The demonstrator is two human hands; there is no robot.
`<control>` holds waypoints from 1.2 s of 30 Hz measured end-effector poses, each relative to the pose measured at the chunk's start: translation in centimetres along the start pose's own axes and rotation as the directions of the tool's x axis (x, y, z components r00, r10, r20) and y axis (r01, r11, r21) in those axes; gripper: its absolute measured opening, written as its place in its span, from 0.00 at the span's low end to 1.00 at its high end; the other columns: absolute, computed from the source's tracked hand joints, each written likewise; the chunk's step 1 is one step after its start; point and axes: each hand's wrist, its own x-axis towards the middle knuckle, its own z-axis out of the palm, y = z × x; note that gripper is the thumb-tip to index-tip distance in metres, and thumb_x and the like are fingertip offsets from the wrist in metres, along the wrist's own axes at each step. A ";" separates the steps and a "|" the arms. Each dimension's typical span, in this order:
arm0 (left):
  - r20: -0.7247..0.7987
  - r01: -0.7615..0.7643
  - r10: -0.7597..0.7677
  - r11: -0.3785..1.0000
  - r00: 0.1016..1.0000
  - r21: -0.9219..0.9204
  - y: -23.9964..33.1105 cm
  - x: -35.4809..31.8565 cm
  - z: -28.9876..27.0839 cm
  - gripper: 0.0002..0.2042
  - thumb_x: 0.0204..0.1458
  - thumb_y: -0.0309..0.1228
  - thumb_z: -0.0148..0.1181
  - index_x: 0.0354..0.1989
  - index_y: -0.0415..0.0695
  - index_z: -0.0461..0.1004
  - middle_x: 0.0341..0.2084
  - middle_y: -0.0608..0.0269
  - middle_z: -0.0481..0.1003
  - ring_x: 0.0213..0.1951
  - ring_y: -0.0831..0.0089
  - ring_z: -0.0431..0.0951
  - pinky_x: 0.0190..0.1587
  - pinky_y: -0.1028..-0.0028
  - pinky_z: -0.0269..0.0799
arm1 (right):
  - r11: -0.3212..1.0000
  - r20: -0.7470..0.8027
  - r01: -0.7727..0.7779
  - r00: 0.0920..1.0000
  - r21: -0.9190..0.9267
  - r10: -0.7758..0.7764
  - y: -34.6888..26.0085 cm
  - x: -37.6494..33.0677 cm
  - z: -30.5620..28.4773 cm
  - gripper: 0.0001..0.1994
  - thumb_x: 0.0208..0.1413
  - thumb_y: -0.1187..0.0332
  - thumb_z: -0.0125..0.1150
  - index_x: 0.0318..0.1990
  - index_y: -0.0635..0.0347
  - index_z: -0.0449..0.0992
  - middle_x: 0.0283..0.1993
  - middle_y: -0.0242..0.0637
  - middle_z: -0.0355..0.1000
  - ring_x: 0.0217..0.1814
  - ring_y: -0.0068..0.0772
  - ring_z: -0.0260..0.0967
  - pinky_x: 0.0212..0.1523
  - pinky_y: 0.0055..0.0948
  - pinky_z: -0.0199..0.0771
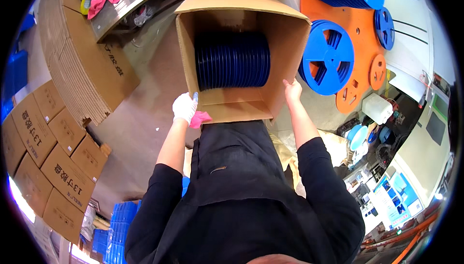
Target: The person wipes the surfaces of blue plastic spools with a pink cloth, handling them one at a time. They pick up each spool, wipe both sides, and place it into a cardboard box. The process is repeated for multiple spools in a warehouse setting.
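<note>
Cardboard box (241,54) mouth open toward person; stacked dark blue reels (232,60) fill its back, free room in front. Left hand (184,107) and right hand (293,90) grip the side walls. Flat cardboard stack (79,56) crowds left; blue reel (326,56) right.

A grey-brown concrete floor (140,128) runs between sealed cardboard cartons (46,153) and a flattened cardboard stack (77,56) at left, blue crates (121,225) below, while blue reels (326,56) lean on orange discs (355,27) beside a cluttered desk (386,186) at right

Reels (232,60) in box (285,37), prob. stacked
</note>
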 end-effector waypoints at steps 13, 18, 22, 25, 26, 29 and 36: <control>-0.204 0.112 -0.132 0.988 0.970 -0.102 2.0 2.1 -0.5 0.23 0.54 0.52 0.52 0.31 0.39 0.76 0.28 0.44 0.77 0.35 0.48 0.77 0.40 0.58 0.72 | 0.950 -0.163 0.225 0.968 0.216 -0.192 -4.4 7.9 3.6 0.12 0.54 0.74 0.57 0.47 0.61 0.77 0.40 0.39 0.78 0.42 0.27 0.72 0.46 0.27 0.69; -0.198 0.104 -0.135 0.982 0.971 -0.159 4.6 3.1 -1.5 0.21 0.55 0.49 0.52 0.30 0.41 0.77 0.28 0.46 0.77 0.35 0.49 0.77 0.40 0.59 0.72 | 0.936 -0.064 0.155 0.988 0.315 -0.141 -6.9 10.9 4.1 0.13 0.57 0.77 0.54 0.50 0.62 0.74 0.45 0.35 0.75 0.45 0.27 0.70 0.47 0.27 0.68; -0.242 0.077 -0.119 0.982 0.963 -0.174 4.6 3.5 -0.5 0.20 0.56 0.49 0.51 0.29 0.42 0.77 0.28 0.48 0.77 0.35 0.49 0.76 0.39 0.59 0.72 | 0.952 -0.098 0.185 0.981 0.242 -0.166 -6.0 10.6 4.8 0.14 0.58 0.79 0.52 0.52 0.64 0.73 0.48 0.34 0.74 0.48 0.25 0.69 0.51 0.24 0.66; -0.155 0.116 -0.154 0.967 0.976 -0.229 5.3 2.8 -1.5 0.21 0.56 0.49 0.51 0.29 0.41 0.77 0.28 0.47 0.77 0.35 0.48 0.76 0.40 0.59 0.72 | 0.873 -0.065 0.195 0.980 0.447 -0.186 -6.3 10.3 4.2 0.15 0.58 0.81 0.50 0.53 0.65 0.72 0.48 0.35 0.74 0.49 0.25 0.68 0.51 0.23 0.66; -0.160 0.148 -0.184 0.966 0.970 -0.212 5.3 2.5 -1.3 0.21 0.56 0.49 0.51 0.30 0.41 0.77 0.28 0.46 0.77 0.35 0.48 0.76 0.40 0.59 0.72 | 0.870 -0.059 0.215 0.976 0.443 -0.211 -5.9 10.4 4.5 0.15 0.58 0.81 0.50 0.53 0.65 0.72 0.48 0.35 0.74 0.49 0.25 0.68 0.52 0.23 0.66; -0.166 0.223 -0.254 0.957 0.953 -0.184 5.3 1.7 0.4 0.22 0.56 0.49 0.51 0.31 0.40 0.77 0.28 0.45 0.77 0.36 0.48 0.76 0.41 0.59 0.72 | 0.864 -0.061 0.279 0.958 0.418 -0.280 -3.0 11.3 4.5 0.15 0.58 0.82 0.49 0.52 0.66 0.72 0.48 0.35 0.74 0.49 0.25 0.69 0.52 0.23 0.66; -0.102 0.313 -0.346 0.916 0.933 -0.249 6.5 1.2 0.0 0.22 0.57 0.50 0.47 0.39 0.42 0.77 0.34 0.46 0.77 0.40 0.50 0.77 0.44 0.59 0.71 | 0.921 -0.005 0.361 0.931 0.145 -0.364 -8.5 10.8 3.8 0.15 0.57 0.72 0.55 0.53 0.61 0.71 0.46 0.45 0.75 0.48 0.38 0.73 0.49 0.30 0.69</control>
